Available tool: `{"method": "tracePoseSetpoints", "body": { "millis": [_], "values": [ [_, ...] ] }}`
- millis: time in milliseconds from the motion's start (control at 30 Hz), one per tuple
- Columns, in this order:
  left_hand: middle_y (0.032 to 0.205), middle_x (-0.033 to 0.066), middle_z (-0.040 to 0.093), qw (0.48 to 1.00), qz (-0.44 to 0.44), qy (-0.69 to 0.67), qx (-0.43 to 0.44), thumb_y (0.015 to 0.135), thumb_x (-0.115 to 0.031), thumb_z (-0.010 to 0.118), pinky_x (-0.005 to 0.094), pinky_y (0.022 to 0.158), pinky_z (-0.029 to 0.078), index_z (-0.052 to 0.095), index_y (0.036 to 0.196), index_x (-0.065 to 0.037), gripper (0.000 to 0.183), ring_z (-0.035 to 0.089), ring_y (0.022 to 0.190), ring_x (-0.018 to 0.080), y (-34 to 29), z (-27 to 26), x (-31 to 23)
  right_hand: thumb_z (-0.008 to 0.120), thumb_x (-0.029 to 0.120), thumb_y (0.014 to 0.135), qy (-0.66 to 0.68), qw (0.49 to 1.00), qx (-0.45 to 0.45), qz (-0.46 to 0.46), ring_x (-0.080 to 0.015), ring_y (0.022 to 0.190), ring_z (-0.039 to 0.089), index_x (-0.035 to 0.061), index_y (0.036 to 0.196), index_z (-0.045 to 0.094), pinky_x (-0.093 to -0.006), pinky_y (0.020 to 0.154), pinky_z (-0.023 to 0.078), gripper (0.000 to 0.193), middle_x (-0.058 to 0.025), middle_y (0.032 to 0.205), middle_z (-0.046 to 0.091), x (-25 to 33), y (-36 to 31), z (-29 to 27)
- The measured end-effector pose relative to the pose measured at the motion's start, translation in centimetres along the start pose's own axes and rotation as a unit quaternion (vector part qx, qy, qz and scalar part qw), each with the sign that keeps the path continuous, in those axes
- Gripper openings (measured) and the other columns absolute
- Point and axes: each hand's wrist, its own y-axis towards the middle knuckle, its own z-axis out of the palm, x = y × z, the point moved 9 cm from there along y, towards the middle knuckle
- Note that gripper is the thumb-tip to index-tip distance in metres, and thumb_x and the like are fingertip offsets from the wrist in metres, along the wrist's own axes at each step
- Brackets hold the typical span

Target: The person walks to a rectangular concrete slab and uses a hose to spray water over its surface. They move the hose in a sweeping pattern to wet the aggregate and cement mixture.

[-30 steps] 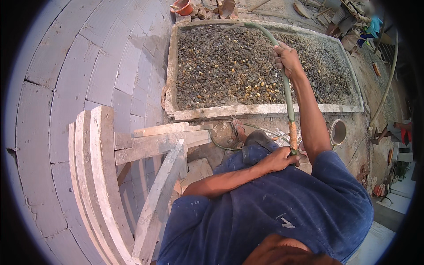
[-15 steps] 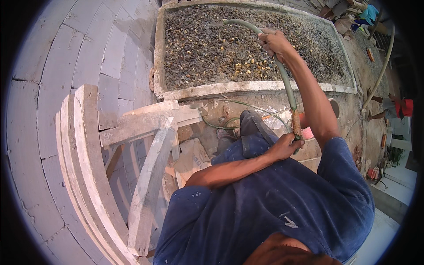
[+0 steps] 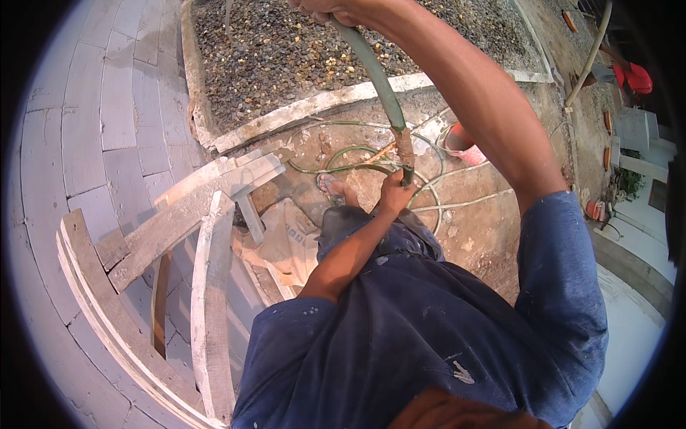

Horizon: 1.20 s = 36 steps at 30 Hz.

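Observation:
A thick green hose arcs up in front of my body, held at two places. My right hand is closed around its upper stretch at the top edge, where the hose's end is out of view. Lower down, my left hand grips the hose just below a brown, worn-looking section. Beyond my hands lies a bed of wet pebbles inside a low concrete curb. A thin streak, apparently water, falls over the pebbles at the upper left.
A wooden frame of beams stands at my left against a grey block wall. Green hose coils, a red bucket and a torn sack lie about my feet. Another person in red is at far right.
My right arm has reached farther up and left with the hose, so its tip has left the view. My left hand still grips the hose. The view has shifted, showing more ground and coils.

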Motion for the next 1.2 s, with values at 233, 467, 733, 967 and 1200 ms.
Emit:
{"method": "tracePoseSetpoints", "body": {
  "millis": [233,467,733,967,1200],
  "values": [
    [0.082,0.0190,0.063,0.990,0.021,0.118,-0.071,0.076,-0.016,0.065,0.0411,0.071,0.046,0.060,0.099,-0.002,0.027,0.061,0.081,0.0356,-2.3,-9.7,4.4,0.052,0.021,0.080,0.145,0.987,-0.065,0.033,-0.0194,0.058,0.051,0.0058,0.102,0.061,-0.0363,0.053,0.040,0.028,-0.0091,0.068,0.058,-10.7,-2.8,-2.6],
    [0.089,0.0144,0.065,0.931,-0.074,0.263,-0.242,0.076,-0.017,0.063,0.0377,0.070,0.047,0.063,0.088,-0.008,0.015,0.061,0.084,0.0338,-12.8,-15.6,4.0,0.049,0.011,0.088,0.370,0.926,-0.005,0.080,-0.0070,0.045,0.036,-0.0006,0.085,0.053,-0.0237,0.037,0.029,0.012,-0.0002,0.061,0.044,-13.2,-8.1,0.2],
    [0.084,0.0137,0.066,0.921,-0.065,0.227,-0.311,0.080,-0.025,0.064,0.0401,0.069,0.047,0.064,0.091,-0.009,0.019,0.062,0.082,0.0346,-20.4,-13.1,5.8,0.049,0.009,0.089,0.416,0.903,0.059,0.092,-0.0033,0.044,0.034,0.0016,0.099,0.052,-0.0191,0.033,0.028,0.013,0.0022,0.061,0.044,-14.9,-13.8,2.1],
    [0.086,0.0143,0.065,0.901,-0.163,0.278,-0.289,0.081,-0.031,0.062,0.0437,0.068,0.047,0.063,0.087,-0.012,0.020,0.061,0.083,0.0362,-21.4,-8.2,6.8,0.050,0.009,0.088,0.430,0.889,0.077,0.135,-0.0037,0.042,0.032,0.0045,0.100,0.053,-0.0195,0.032,0.027,0.013,0.0023,0.061,0.043,-19.5,-14.7,1.9],
    [0.078,0.0154,0.062,0.895,-0.166,0.304,-0.280,0.081,-0.028,0.060,0.0477,0.064,0.044,0.058,0.085,-0.011,0.018,0.058,0.078,0.0396,-17.2,-4.1,9.3,0.050,0.010,0.089,0.428,0.882,0.080,0.180,-0.0034,0.040,0.032,0.0060,0.104,0.050,-0.0193,0.031,0.027,0.015,0.0023,0.061,0.044,-26.7,-14.3,0.1]
  ]
}}
